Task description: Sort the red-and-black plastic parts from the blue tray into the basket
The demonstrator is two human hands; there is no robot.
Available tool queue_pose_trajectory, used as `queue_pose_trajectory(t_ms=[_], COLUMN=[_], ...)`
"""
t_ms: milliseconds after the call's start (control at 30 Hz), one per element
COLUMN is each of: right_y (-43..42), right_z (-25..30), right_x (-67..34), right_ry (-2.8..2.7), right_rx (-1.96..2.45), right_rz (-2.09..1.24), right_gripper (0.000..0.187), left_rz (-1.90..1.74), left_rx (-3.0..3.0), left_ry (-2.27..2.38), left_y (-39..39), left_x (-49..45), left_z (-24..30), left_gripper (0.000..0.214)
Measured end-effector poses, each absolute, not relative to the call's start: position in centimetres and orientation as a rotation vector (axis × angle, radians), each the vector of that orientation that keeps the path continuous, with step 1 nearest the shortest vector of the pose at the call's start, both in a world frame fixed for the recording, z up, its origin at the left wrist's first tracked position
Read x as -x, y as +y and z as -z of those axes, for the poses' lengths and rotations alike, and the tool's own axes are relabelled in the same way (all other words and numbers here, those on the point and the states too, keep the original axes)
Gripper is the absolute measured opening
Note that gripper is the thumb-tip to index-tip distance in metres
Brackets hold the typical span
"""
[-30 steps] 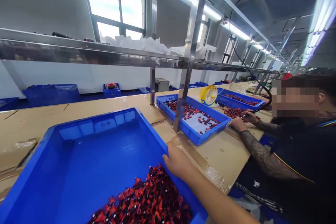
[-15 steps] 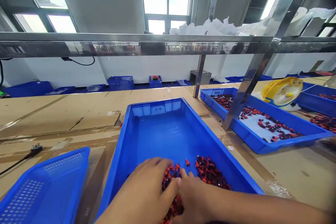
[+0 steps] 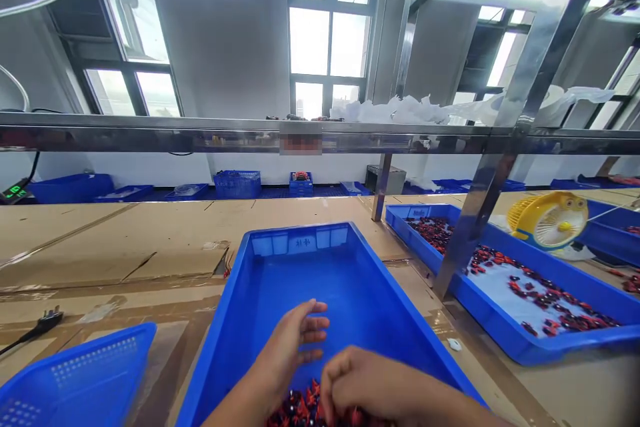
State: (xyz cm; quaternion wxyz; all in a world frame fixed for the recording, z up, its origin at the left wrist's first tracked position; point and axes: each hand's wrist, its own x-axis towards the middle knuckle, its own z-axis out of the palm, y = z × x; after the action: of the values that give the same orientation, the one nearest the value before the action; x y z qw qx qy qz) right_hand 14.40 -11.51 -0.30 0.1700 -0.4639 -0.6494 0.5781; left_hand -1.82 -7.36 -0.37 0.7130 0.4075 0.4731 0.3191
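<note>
Small shiny red and black pieces (image 3: 295, 410) lie heaped at the near end of a long blue tray (image 3: 303, 273). My left hand (image 3: 295, 337) is raised over the tray, palm turned to the right, fingers apart, with nothing in it. Just right of it, my right hand (image 3: 357, 380) reaches down with its fingers curled and the tips at the heap. Whether any piece is caught in those fingers is hidden. The lower edge of the view cuts off part of the heap.
A perforated blue basket (image 3: 95, 373) sits to the left, near a black plug (image 3: 43, 327). On the right, beyond a metal post (image 3: 475, 213), another blue tray (image 3: 500, 320) holds scattered red and black pieces. A yellow fan (image 3: 550, 220) stands behind it.
My left hand has lifted off the pieces and opened. My right hand has drawn nearer with its fingers curling. The pieces show lower in view, as the camera has tilted up.
</note>
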Motion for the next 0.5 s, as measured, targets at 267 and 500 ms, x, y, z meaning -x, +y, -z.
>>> queue_pose_trajectory(t_ms=[267, 500], right_y=[-9.6, -10.7], right_z=[-2.8, -0.9], right_x=[-14.3, -14.9], right_ry=[-1.525, -1.926], right_rx=[1.141, 0.98], right_rz=[-1.267, -0.69], right_gripper=[0.015, 0.02], left_rz=[-0.424, -0.638], left_rx=[-0.408, -0.442], left_ry=[0.4, 0.562], left_y=[-8.5, -7.8], left_x=[-0.8, -0.8], left_z=[3.8, 4.4], left_gripper=[0.079, 0.039])
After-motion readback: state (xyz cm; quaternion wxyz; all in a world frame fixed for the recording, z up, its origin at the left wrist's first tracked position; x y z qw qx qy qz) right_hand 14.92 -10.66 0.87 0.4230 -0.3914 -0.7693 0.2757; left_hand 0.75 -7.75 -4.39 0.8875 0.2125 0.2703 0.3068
